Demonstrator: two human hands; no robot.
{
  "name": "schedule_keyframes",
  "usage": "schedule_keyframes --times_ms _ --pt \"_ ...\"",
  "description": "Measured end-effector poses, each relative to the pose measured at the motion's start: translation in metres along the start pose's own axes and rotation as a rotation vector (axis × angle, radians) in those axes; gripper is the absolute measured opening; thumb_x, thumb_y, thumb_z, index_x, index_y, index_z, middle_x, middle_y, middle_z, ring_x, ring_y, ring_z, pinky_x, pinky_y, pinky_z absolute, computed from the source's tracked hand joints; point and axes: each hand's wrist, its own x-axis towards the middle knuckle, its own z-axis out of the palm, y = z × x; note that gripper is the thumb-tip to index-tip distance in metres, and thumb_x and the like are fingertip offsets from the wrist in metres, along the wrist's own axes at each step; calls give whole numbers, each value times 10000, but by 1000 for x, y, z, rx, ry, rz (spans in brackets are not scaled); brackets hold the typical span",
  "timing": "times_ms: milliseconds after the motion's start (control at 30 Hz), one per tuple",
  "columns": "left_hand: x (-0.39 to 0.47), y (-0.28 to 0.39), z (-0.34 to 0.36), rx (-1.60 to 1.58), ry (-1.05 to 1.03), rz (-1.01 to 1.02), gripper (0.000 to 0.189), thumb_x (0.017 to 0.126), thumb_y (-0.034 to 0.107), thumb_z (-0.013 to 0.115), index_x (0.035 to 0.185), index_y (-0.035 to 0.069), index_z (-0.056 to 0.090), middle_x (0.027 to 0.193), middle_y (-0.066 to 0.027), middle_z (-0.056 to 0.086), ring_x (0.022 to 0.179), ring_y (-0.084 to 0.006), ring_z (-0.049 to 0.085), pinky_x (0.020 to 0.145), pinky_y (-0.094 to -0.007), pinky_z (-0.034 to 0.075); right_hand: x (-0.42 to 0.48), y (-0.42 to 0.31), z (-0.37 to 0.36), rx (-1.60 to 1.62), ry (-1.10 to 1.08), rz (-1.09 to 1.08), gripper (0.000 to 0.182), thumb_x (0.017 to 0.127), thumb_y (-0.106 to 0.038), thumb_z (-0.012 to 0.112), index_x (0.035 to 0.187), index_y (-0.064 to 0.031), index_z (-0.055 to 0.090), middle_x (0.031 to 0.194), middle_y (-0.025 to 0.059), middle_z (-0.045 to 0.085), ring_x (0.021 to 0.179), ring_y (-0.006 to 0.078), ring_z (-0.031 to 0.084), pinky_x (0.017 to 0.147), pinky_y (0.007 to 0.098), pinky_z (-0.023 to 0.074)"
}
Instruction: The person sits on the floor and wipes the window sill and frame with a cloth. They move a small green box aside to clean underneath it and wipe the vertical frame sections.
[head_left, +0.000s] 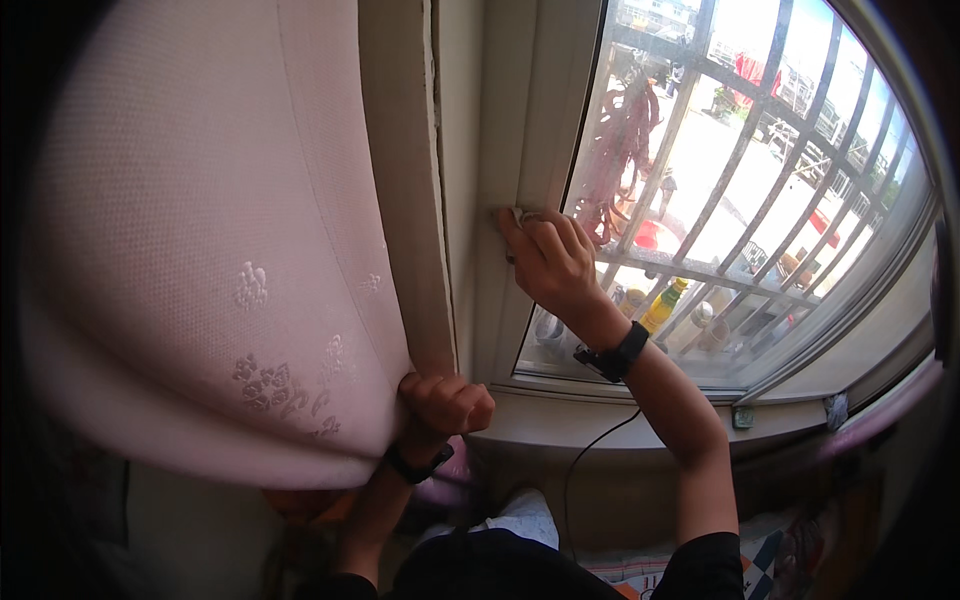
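A light cloth (523, 216), mostly hidden by my fingers, is pinched in my right hand (551, 259) against the window frame (504, 150). That hand is beside the left edge of the glass pane. Lower and to the left, my left hand (448, 403) is curled at the edge of the pink curtain (225, 225), near the bottom of the wall edge; its fingers are bent, and whether they grip the curtain is not clear. Each wrist wears a black band (634, 352).
Metal bars (720, 202) stand outside the glass. Bottles, one a yellow bottle with a green neck (666, 304), stand behind the pane. Below runs the windowsill (660, 431), with a small green box (743, 418) on it. A thin black cable (574, 480) hangs in front of the sill.
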Motion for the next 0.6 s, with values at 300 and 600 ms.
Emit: schedule_keyframes --times_ms 300,600 --pt "-3 -7 10 -9 -25 60 239 727 233 614 894 169 455 923 -21 481 846 -225 431 790 -401 363 -125 -61 27 110 -139 91 339 626 9 617 945 -60 706 703 13 435 685 162 548 543 263 472" --pt "2 -6 13 36 -20 64 218 754 275 615 897 191 473 940 -9 462 868 -213 409 790 -377 344 -229 -110 44 149 -399 184 450 666 -103 588 1110 -78 655 767 4 477 738 152 552 549 262 479"
